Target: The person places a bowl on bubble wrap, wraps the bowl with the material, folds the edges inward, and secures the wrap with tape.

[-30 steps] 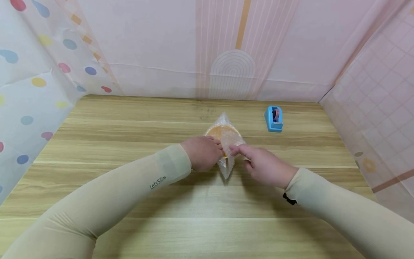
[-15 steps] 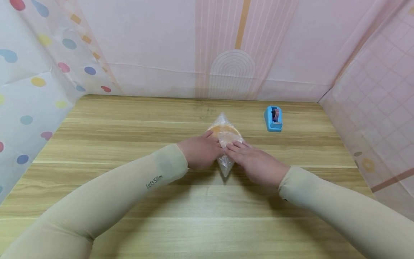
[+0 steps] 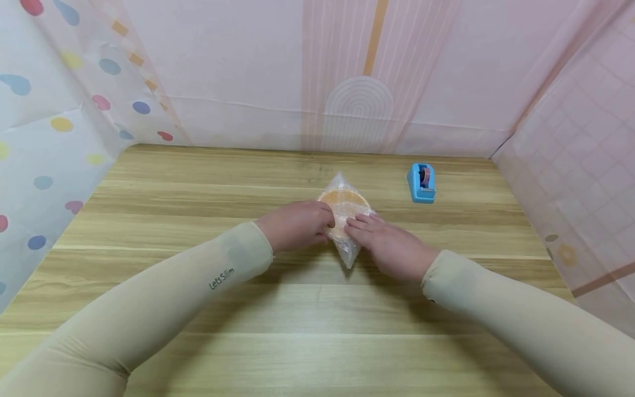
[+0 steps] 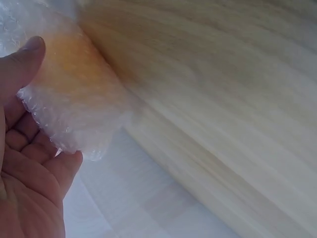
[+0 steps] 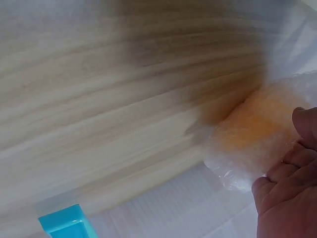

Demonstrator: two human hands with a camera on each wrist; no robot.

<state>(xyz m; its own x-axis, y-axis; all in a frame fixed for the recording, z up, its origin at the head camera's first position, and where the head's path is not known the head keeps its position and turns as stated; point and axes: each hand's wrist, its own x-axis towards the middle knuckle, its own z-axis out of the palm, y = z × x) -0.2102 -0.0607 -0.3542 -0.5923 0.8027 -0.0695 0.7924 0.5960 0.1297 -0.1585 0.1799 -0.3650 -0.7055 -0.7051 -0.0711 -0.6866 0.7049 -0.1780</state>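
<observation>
A round orange object (image 3: 342, 197) with a pale rim lies on the table inside folded bubble wrap (image 3: 349, 255), whose corners point to the back and front. At its left side my left hand (image 3: 300, 223) has curled fingers and pinches the wrap's edge. The left wrist view shows the thumb (image 4: 30, 57) over the bubble wrap (image 4: 74, 106) and fingers along its side. My right hand (image 3: 392, 242) rests on the right side of the wrap with its fingers extended. In the right wrist view this hand (image 5: 292, 183) is beside the wrapped bundle (image 5: 247, 144).
A light blue tape dispenser (image 3: 421, 183) with a roll of tape stands at the back right of the wooden table (image 3: 317, 342). Patterned sheets (image 3: 238, 71) hang behind the table and along both sides.
The left hand has gone from lying flat on the wrap to curling at its left edge, shifting slightly left. The right hand has changed from a pointing finger to fingers extended over the wrap.
</observation>
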